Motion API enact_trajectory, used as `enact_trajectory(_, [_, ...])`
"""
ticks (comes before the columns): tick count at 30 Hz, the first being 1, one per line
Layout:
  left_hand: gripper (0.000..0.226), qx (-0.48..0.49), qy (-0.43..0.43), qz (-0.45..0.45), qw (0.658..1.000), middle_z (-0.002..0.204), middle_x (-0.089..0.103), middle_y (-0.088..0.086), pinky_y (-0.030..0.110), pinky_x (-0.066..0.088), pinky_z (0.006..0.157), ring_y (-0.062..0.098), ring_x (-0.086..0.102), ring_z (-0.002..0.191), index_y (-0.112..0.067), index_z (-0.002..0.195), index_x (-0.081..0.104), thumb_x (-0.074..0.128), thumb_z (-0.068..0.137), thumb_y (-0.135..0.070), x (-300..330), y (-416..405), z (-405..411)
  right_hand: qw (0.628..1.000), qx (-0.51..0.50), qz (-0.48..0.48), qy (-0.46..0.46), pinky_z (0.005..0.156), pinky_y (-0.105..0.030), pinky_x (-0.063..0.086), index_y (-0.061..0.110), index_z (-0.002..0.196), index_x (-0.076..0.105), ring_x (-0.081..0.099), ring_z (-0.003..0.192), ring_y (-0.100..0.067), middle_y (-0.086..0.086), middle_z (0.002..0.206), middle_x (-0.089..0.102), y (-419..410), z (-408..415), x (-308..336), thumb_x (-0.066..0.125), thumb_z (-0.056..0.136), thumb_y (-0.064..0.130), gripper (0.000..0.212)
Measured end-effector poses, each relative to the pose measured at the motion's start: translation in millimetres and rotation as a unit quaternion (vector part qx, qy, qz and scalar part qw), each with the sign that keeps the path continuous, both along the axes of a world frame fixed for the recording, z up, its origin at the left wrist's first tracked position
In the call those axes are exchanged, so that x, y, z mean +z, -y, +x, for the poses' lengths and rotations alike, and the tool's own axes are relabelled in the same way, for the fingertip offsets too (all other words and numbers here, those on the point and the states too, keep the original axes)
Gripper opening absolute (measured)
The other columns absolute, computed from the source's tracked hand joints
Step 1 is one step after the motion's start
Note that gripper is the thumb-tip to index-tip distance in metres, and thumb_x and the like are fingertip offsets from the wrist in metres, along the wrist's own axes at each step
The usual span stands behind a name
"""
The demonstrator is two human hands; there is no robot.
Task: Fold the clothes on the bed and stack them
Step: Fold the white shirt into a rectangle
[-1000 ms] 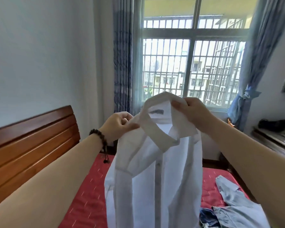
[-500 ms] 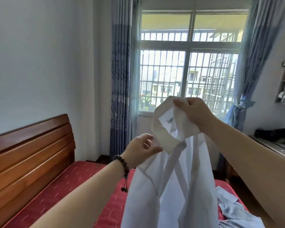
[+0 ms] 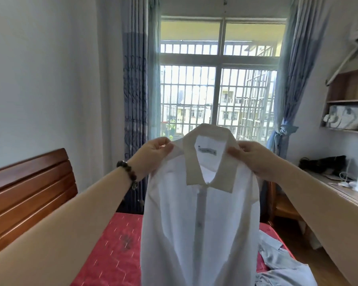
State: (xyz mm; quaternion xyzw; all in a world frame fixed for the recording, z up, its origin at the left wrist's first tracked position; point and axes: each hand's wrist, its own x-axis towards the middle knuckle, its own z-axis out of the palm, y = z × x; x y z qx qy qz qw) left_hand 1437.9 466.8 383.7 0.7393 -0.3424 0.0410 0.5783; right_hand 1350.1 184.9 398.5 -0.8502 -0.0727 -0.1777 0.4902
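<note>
A white collared button shirt [image 3: 201,219] hangs in the air in front of me, its front and inner label facing me. My left hand [image 3: 153,155] pinches its left shoulder beside the collar. My right hand [image 3: 254,159] pinches the right shoulder at the same height. The shirt's lower part runs out of the bottom of the view, above the red bedspread [image 3: 114,250]. A grey-blue garment [image 3: 281,267] lies crumpled on the bed at the lower right.
A wooden headboard [image 3: 27,195] stands at the left. Straight ahead is a barred window [image 3: 215,96] with blue curtains. At the right are a desk [image 3: 339,190] with small items and a wall shelf [image 3: 347,112].
The left hand moved from below the collar up to the left shoulder, and the right shifted to the right shoulder. The shirt now hangs spread and square to me. My view tilted upward.
</note>
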Motion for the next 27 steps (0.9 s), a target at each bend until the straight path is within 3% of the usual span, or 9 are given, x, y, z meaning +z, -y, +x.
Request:
enact_trajectory(3, [0.026,-0.02,0.0,0.023,1.0,0.08,0.054,0.011,0.044,0.037,0.073,0.027,0.043,0.077,-0.025,0.073,0.063,0.054,0.098,-0.028,21.6,3.1,-3.1,0.993,0.072,0.092,-0.028,0.075,-0.034,0.058,0.024,0.093,0.074,0.071,0.085,-0.023,-0.006,0.094,0.074,8.1,5.1,-25.4,0.068,0.077,0.036,0.021])
enact_trajectory(5, [0.024,-0.035,-0.007,0.05,0.998,0.081,0.054,0.011,0.044,0.038,0.074,0.026,0.044,0.077,-0.024,0.074,0.063,0.055,0.097,-0.027,29.2,6.9,-3.4,0.987,0.102,0.117,-0.051,0.081,-0.036,0.055,0.026,0.093,0.074,0.068,0.087,-0.021,-0.002,0.094,0.072,7.2,11.5,-49.3,0.073,0.074,0.035,0.021])
enact_trajectory(10, [0.019,-0.052,-0.058,0.097,0.992,0.066,0.061,-0.003,0.022,0.051,0.06,0.013,0.055,0.06,-0.015,0.077,0.062,0.058,0.096,-0.018,32.2,8.0,-2.0,0.949,0.208,0.13,-0.2,0.093,-0.046,0.051,0.0,0.108,0.068,0.063,0.104,-0.03,-0.018,0.113,0.066,-18.5,30.7,-132.2,0.081,0.074,0.018,0.041])
enact_trajectory(12, [0.02,-0.051,-0.083,0.095,0.991,0.065,0.06,-0.002,0.021,0.051,0.057,0.013,0.054,0.058,-0.015,0.076,0.06,0.057,0.096,-0.016,31.3,0.7,-1.3,0.945,0.215,0.134,-0.206,0.091,-0.04,0.052,0.003,0.106,0.07,0.065,0.102,-0.028,-0.017,0.111,0.068,-39.1,34.9,-154.1,0.082,0.074,0.019,0.038])
enact_trajectory(16, [0.019,0.002,-0.062,0.125,0.99,0.068,0.051,0.007,0.023,0.045,0.053,0.016,0.048,0.058,-0.005,0.083,0.058,0.056,0.097,-0.018,36.4,-31.7,2.2,0.969,0.116,0.192,-0.105,0.068,-0.032,0.056,0.01,0.083,0.074,0.066,0.077,-0.02,-0.01,0.086,0.071,-59.7,45.5,-146.4,0.073,0.081,0.024,0.014])
enact_trajectory(18, [0.03,0.041,-0.035,0.147,0.988,0.074,0.046,0.012,0.027,0.039,0.055,0.022,0.042,0.062,0.003,0.086,0.058,0.058,0.096,-0.025,36.9,-52.9,4.5,0.973,0.094,0.202,-0.055,0.062,-0.029,0.054,0.006,0.076,0.069,0.062,0.07,-0.02,-0.007,0.076,0.068,-58.7,51.8,-123.6,0.066,0.09,0.02,0.02])
enact_trajectory(22, [0.062,0.08,-0.016,0.165,0.983,0.073,0.047,0.009,0.03,0.036,0.058,0.023,0.041,0.066,0.002,0.079,0.058,0.071,0.075,-0.058,27.4,-88.2,2.0,0.995,0.064,0.053,0.051,0.057,-0.024,0.04,-0.004,0.074,0.055,0.047,0.062,-0.012,-0.001,0.065,0.052,-63.0,56.2,-61.5,0.064,0.091,0.024,0.034])
enact_trajectory(24, [0.051,0.075,-0.02,0.156,0.985,0.068,0.055,0.006,0.03,0.045,0.061,0.021,0.051,0.063,-0.008,0.071,0.063,0.074,0.068,-0.057,21.3,-100.2,-0.6,0.994,0.066,-0.016,0.08,0.053,-0.023,0.033,-0.005,0.074,0.054,0.042,0.057,-0.011,-0.003,0.062,0.047,-68.7,55.8,-33.3,0.067,0.089,0.03,0.04])
enact_trajectory(27, [0.05,0.037,-0.037,0.11,0.993,0.084,0.064,0.015,0.037,0.051,0.072,0.026,0.058,0.077,0.001,0.093,0.068,0.074,0.078,-0.046,12.7,-111.8,-0.6,0.987,0.074,-0.076,0.119,0.05,-0.024,0.03,-0.011,0.078,0.056,0.038,0.056,-0.013,-0.009,0.062,0.045,-77.9,52.0,-2.1,0.07,0.086,0.035,0.049])
